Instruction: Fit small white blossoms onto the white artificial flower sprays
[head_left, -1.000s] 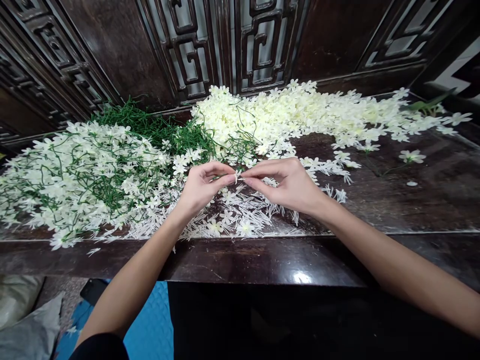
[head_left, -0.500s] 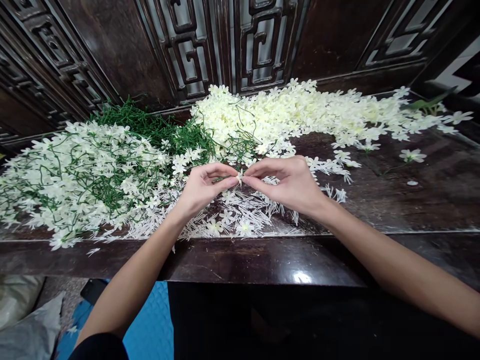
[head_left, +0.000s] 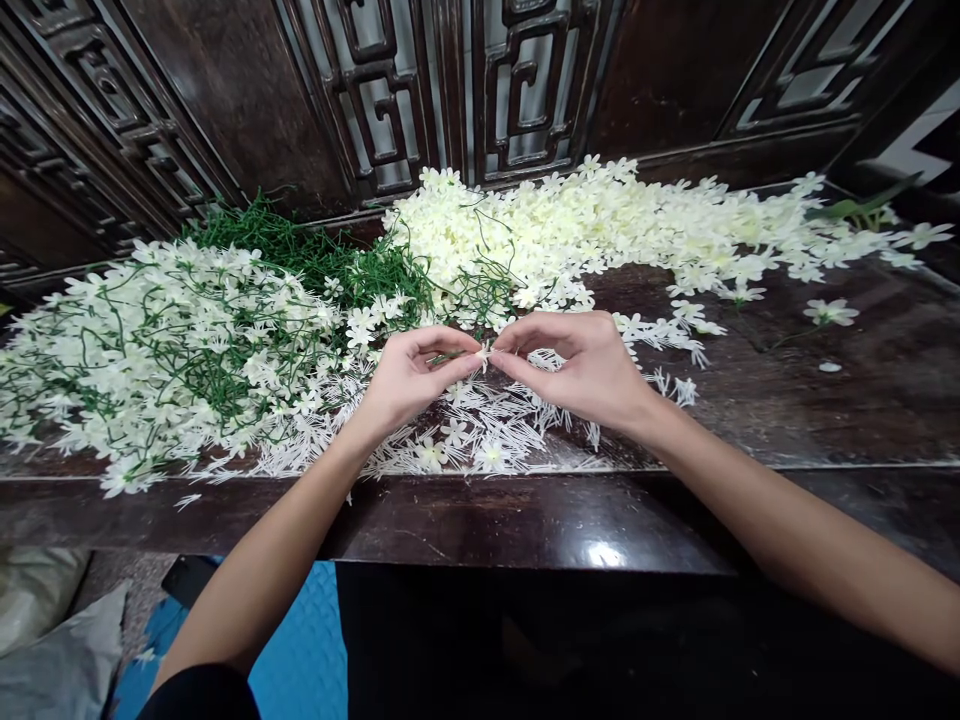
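Observation:
Between my fingertips is a small white artificial flower piece [head_left: 484, 355], partly hidden by the fingers. My left hand [head_left: 420, 370] pinches it from the left side. Thumb and index finger of my right hand [head_left: 574, 362] close on it from the right. Beneath both hands, thin white stamen-like pieces [head_left: 499, 415] are strewn over the dark wooden bench [head_left: 780, 400], with a few open blossoms [head_left: 491, 456] among them. To the left lies a heap of white flowers on green stems [head_left: 187, 340]. Behind my hands a pile of cream flower heads [head_left: 555, 230] stretches to the right.
Bare green stems [head_left: 300, 255] are bunched along the carved wooden backrest [head_left: 450, 90]. A lone flower [head_left: 831, 312] and a small white disc [head_left: 829, 367] lie on the right. Below at left are a blue mat [head_left: 300, 640], a dark phone-like object [head_left: 187, 580] and pale sacks [head_left: 60, 640].
Both hands hold nearly the same pose around the small flower piece, which shows a little less between the fingertips. The whole view has shifted slightly.

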